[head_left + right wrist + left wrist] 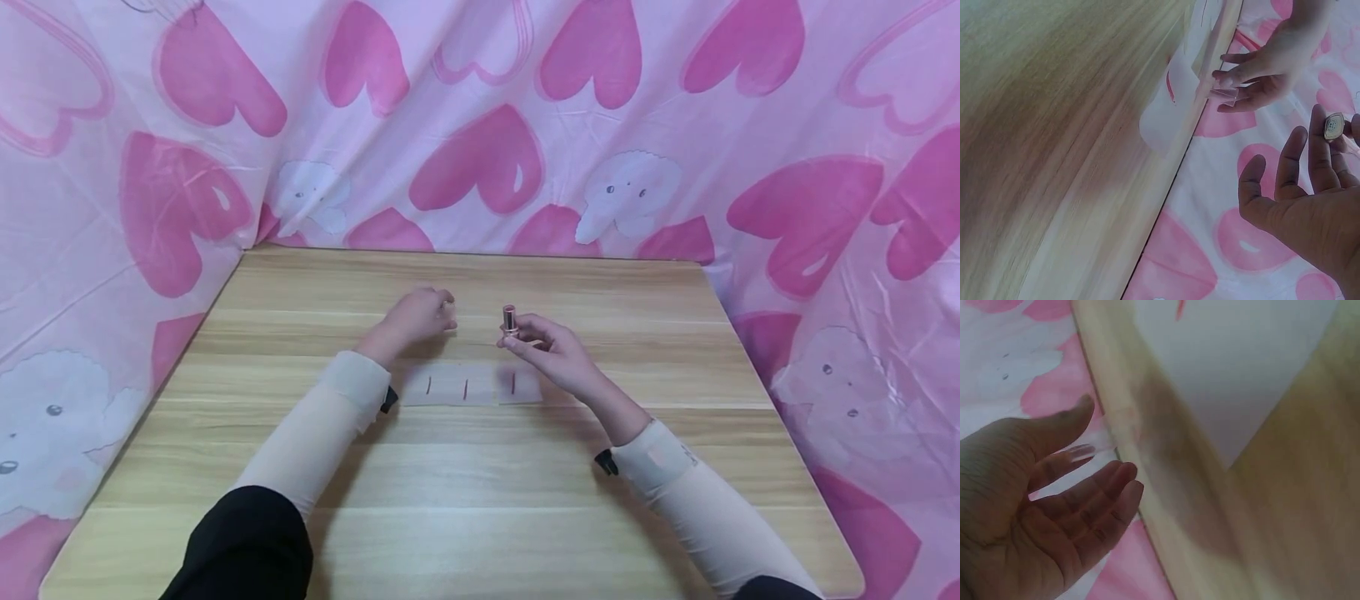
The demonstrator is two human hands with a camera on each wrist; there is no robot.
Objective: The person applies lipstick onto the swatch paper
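Note:
My right hand [558, 354] pinches a lipstick [509, 322] upright between thumb and fingers; its tube is dark and shiny with a gold-toned base. In the right wrist view the labelled base end of the lipstick [1334, 126] faces the camera. My left hand [417, 318] is to the left of it, apart from the lipstick, and holds a clear see-through cap [1224, 95] between thumb and fingers. The left wrist view shows this clear cap [1083, 452] faintly, partly behind the thumb. White paper pieces [447, 396] with short red strokes lie on the table below both hands.
The wood-grain table [480, 533] extends around both arms. A pink curtain [480, 158] with hearts and white cartoon figures hangs along its back and sides. Small black clips [607, 462] are at the cuffs of both light sleeves [705, 500].

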